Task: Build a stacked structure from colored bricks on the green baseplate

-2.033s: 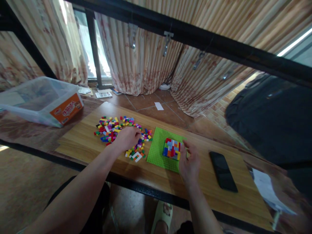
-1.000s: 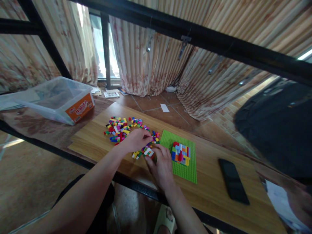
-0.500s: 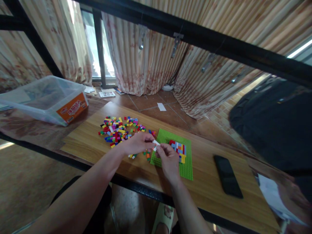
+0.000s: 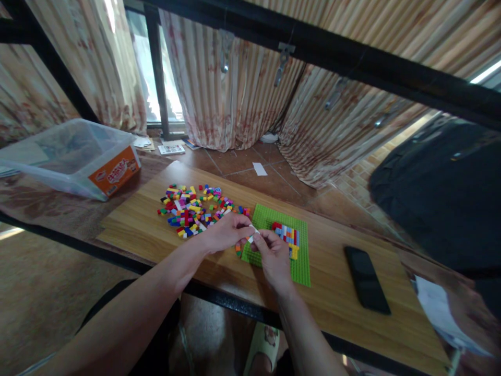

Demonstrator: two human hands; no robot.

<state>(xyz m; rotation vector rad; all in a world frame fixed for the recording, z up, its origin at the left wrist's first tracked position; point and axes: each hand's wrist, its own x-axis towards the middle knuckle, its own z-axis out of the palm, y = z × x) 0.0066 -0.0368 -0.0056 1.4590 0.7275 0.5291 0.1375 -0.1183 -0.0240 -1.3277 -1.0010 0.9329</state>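
Note:
My left hand (image 4: 226, 232) and my right hand (image 4: 273, 257) meet over the left edge of a green baseplate (image 4: 300, 274). Between their fingertips they both pinch small white toy bricks (image 4: 252, 234); fingers cover part of them, so I cannot tell how many pieces there are. Just beyond my right hand, a block of joined bricks (image 4: 290, 236) in red, blue-grey, orange and yellow sits on the baseplate, partly hidden by that hand. Left of the baseplate, a loose spread of coloured bricks (image 4: 188, 209) lies on the wooden board, some of it behind my left hand.
A black phone (image 4: 367, 280) lies on the wooden board (image 4: 329, 292) at the right. A clear plastic bin (image 4: 74, 151) with an orange label stands at the far left. Papers (image 4: 434, 303) lie beyond the board's right end. A black metal bar (image 4: 313, 49) crosses overhead.
My left hand has shifted slightly right, closer to my right hand. The white bricks stay pinched between both hands, turned a little. The view has tilted slightly.

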